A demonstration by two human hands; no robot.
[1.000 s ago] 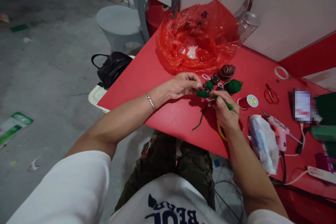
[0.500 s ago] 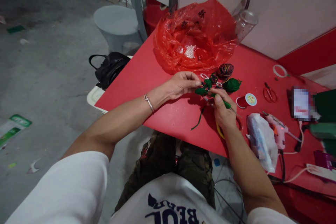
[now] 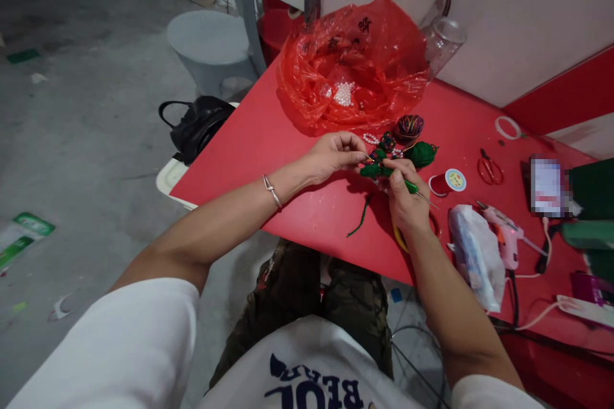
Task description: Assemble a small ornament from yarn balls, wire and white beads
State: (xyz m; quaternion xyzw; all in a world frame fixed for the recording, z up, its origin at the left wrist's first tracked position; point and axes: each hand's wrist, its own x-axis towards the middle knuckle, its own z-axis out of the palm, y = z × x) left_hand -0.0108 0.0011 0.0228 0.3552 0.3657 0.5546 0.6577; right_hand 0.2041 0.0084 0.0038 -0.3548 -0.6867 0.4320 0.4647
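Note:
My left hand (image 3: 336, 154) pinches the edge of a small dark green yarn piece (image 3: 370, 170), thumb against fingertips. In my right hand (image 3: 405, 197) is a crochet hook with a green handle (image 3: 411, 186); one thin metal end sticks out past the palm, and another thin metal tip shows near the left fingertips. A loose green yarn tail hangs from the work onto the table. Just beyond my hands sit a green yarn ball (image 3: 422, 154), a multicoloured yarn ball (image 3: 409, 127) and a string of pearl-like beads (image 3: 370, 138). My fingers partly hide the stitches.
A red plastic bag (image 3: 355, 64) with white beads lies at the back of the red table (image 3: 307, 217). To the right are a thread spool (image 3: 448, 181), small scissors (image 3: 490, 168), a white plastic packet (image 3: 474, 255) and a pink glue gun (image 3: 506, 233). Yellow-handled scissors lie under my right wrist.
The crochet hook's tip has shifted slightly at the green yarn piece, and my right hand has turned a little. The whole view has moved slightly; both grips stay the same.

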